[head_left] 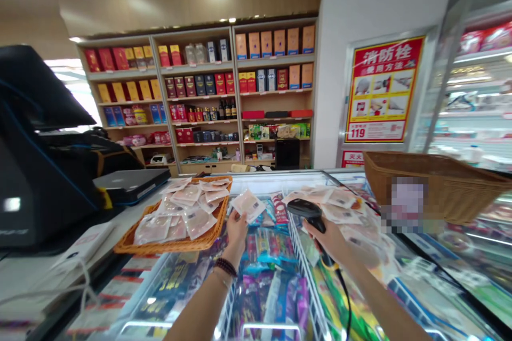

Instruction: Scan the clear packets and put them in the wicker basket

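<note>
My left hand [237, 225] pinches a flat, clear-and-white sealed packet [248, 205] by its lower edge, above the freezer's glass top. In my right hand [326, 233] is a black barcode scanner [307, 210], its head turned toward the packet and its cable hanging down. Left of my left hand, an orange wicker tray [168, 248] bears a heap of similar packets [188, 203]. More such packets [340, 210] lie spread beneath and to the right of the scanner. What is inside the packets is too blurred to name.
Below my hands, a chest freezer shows wrapped ice creams [268, 248] between white wire dividers [300, 261]. A brown wicker basket [452, 170] stands at right. A dark checkout machine [36, 170] fills the left side. Shelves of boxes [200, 85] line the back wall.
</note>
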{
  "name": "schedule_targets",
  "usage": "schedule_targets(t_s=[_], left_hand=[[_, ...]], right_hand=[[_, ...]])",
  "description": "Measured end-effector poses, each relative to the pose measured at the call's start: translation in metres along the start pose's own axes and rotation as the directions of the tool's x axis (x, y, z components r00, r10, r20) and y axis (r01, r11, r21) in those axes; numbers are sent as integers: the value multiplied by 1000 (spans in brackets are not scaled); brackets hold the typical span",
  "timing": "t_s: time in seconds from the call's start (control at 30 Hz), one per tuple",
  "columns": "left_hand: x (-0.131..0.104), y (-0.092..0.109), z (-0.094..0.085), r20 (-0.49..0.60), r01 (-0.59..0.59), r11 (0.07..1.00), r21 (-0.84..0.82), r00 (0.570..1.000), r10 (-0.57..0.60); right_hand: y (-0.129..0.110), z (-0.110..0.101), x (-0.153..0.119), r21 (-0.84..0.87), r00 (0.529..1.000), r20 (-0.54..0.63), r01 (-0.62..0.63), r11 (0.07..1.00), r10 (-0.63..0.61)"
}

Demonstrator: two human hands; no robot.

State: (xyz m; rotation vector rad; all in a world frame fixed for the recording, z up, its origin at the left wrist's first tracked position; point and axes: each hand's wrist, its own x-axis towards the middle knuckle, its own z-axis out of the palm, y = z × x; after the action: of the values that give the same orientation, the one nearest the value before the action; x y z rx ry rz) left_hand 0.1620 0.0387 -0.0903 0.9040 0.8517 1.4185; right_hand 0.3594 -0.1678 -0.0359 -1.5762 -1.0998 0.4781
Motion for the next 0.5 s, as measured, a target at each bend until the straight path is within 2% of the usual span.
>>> schedule_targets(t_s=[0.1,0.17,0.33,0.43,0.5], left_hand=[[9,-4,17,-44,85,996,-24,995,-86],[12,-7,36,-33,142,989,-41,989,-143],[4,-13,104,113,214,977,1,971,-212],[-4,-19,143,160,234,971,56,957,-240],[-7,-28,160,216,190,974,122,953,-213]], right_hand=[[13,-36,-5,8,995,-90,-32,999,33],[20,-63,-12,-13,990,-136,-49,999,47],[32,-121,-33,-22,950,-302,-95,995,84],[41,-145,-46,-26,919,-378,-126,992,107],[47,-157,-55,-27,911,-394,-143,989,121]])
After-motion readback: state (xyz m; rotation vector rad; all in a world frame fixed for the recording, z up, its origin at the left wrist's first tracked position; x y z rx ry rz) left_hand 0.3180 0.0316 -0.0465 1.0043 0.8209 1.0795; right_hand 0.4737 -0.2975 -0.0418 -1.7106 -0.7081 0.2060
